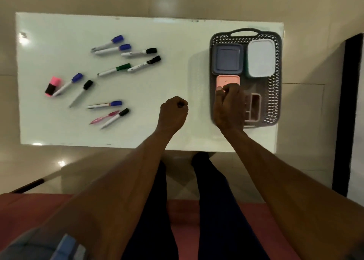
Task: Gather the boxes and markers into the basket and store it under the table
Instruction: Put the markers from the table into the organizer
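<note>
1. White tabletop (177,78) over pale glossy floor tiles; seated viewer, both bare forearms reaching forward across the near edge.
2. Grey perforated basket (274,78) sits at the table's right end, handle on the far side. Inside: a grey-blue box (227,59) far left, a white box (261,57) just beside it on the right, a pink box (228,81) nearer, and an open pink divided tray (254,108) at the near right.
3. Right hand (229,106) lies over the basket's near-left part, fingers curled, fingertips touching the near edge of the pink box. Whether it grips the box or only presses it down, I cannot tell.
4. Left hand (173,112) hovers over bare table between basket and markers, closed into a loose fist; nothing visible inside it.
5. Markers, about 12 pieces, all lie loose on the left half: blue-capped marker (107,44), black-capped marker (144,62), green-capped marker (114,70), a stubby pink highlighter (52,86), a thin pink pen (104,117), others among them. None in the basket.
6. Key relation: the markers lie left and ahead of the left hand, well apart from the right. Nearest is a black-capped marker (115,118) beside the pink pen, long axis diagonal, cap toward the hand.
7. Judgement: boxes look gathered; markers come next, and the left hand is the nearer one for them.
</note>
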